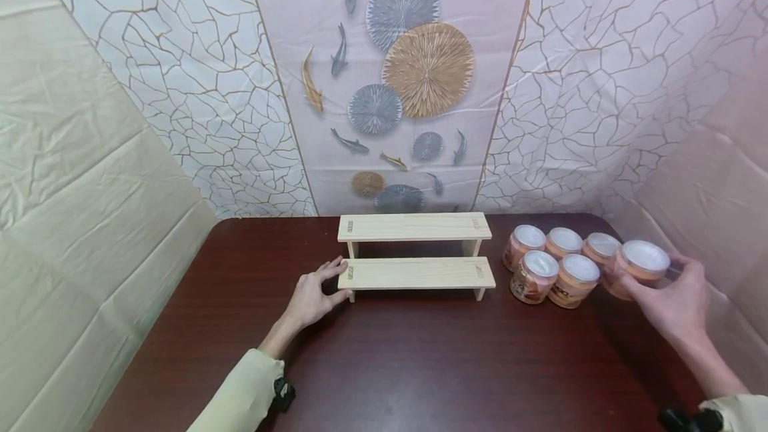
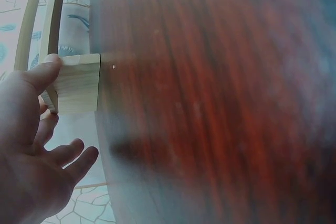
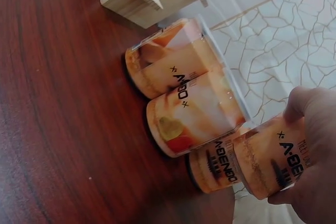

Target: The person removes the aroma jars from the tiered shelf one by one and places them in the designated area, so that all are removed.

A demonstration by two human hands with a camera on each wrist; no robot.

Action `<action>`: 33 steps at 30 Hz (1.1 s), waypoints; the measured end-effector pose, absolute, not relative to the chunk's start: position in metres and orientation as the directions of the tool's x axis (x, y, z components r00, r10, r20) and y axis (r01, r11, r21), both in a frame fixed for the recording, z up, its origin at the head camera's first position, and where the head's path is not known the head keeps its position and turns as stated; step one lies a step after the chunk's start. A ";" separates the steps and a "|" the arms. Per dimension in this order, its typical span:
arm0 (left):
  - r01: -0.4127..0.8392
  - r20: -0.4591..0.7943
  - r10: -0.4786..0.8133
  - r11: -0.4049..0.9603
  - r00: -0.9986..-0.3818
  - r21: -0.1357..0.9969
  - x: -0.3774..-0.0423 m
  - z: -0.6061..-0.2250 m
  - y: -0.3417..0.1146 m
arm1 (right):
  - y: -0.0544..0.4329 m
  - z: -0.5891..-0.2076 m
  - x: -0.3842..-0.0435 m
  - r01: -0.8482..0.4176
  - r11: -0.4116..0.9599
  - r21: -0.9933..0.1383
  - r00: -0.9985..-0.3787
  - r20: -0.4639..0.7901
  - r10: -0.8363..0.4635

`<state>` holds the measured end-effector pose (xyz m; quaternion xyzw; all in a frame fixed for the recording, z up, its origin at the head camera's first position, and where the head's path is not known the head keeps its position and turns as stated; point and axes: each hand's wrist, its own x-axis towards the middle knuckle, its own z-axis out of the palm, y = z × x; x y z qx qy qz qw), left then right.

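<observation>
A two-step pale wooden shelf (image 1: pixel 415 265) stands on the dark red-brown table (image 1: pixel 396 352). My left hand (image 1: pixel 315 295) rests at the shelf's lower left end, its thumb touching the wood (image 2: pixel 79 82), fingers relaxed. To the right stand several orange jars with white lids (image 1: pixel 552 262). My right hand (image 1: pixel 672 302) grips the rightmost orange jar (image 1: pixel 641 265) around its side. In the right wrist view that held jar (image 3: pixel 273 163) is beside two other jars (image 3: pixel 184 93), slightly tilted.
Patterned cloth walls (image 1: pixel 414 79) close off the back and both sides of the table. The table's right edge runs just beyond the jars. Bare tabletop lies in front of the shelf.
</observation>
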<state>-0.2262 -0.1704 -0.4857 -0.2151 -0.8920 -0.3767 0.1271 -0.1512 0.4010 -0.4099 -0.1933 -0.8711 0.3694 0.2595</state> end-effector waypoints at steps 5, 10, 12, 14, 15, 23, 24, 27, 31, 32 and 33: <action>0.480 0.391 0.286 0.623 -0.875 0.618 -0.226 -0.486 -0.170 | 0.402 -0.419 -0.151 0.167 0.653 -0.738 -0.778 0.309 0.547; 0.483 0.391 0.291 0.621 -0.873 0.617 -0.226 -0.487 -0.170 | 0.403 -0.429 -0.151 0.167 0.641 -0.749 -0.775 0.303 0.556; 0.484 0.391 0.291 0.621 -0.873 0.616 -0.226 -0.487 -0.170 | 0.404 -0.432 -0.152 0.168 0.637 -0.752 -0.776 0.298 0.557; 0.483 0.393 0.290 0.623 -0.873 0.615 -0.227 -0.488 -0.170 | 0.404 -0.435 -0.152 0.167 0.636 -0.754 -0.774 0.299 0.558; 0.483 0.393 0.290 0.624 -0.873 0.614 -0.227 -0.488 -0.170 | 0.404 -0.437 -0.152 0.164 0.637 -0.753 -0.773 0.303 0.557; 0.488 0.401 0.288 0.620 -0.870 0.614 -0.228 -0.489 -0.171 | 0.407 -0.448 -0.153 0.155 0.644 -0.749 -0.790 0.298 0.536; 0.489 0.402 0.288 0.622 -0.869 0.612 -0.228 -0.489 -0.171 | 0.407 -0.449 -0.154 0.157 0.643 -0.749 -0.791 0.294 0.536; 0.495 0.408 0.292 0.621 -0.865 0.607 -0.228 -0.489 -0.171 | 0.408 -0.453 -0.156 0.169 0.646 -0.744 -0.792 0.288 0.539; 0.497 0.408 0.293 0.621 -0.865 0.606 -0.228 -0.489 -0.171 | 0.408 -0.456 -0.159 0.174 0.641 -0.748 -0.788 0.284 0.545; 0.495 0.406 0.293 0.623 -0.866 0.606 -0.228 -0.489 -0.171 | 0.408 -0.456 -0.159 0.174 0.638 -0.750 -0.789 0.282 0.547; 0.494 0.406 0.292 0.625 -0.866 0.605 -0.228 -0.489 -0.171 | 0.408 -0.457 -0.160 0.175 0.639 -0.749 -0.790 0.281 0.545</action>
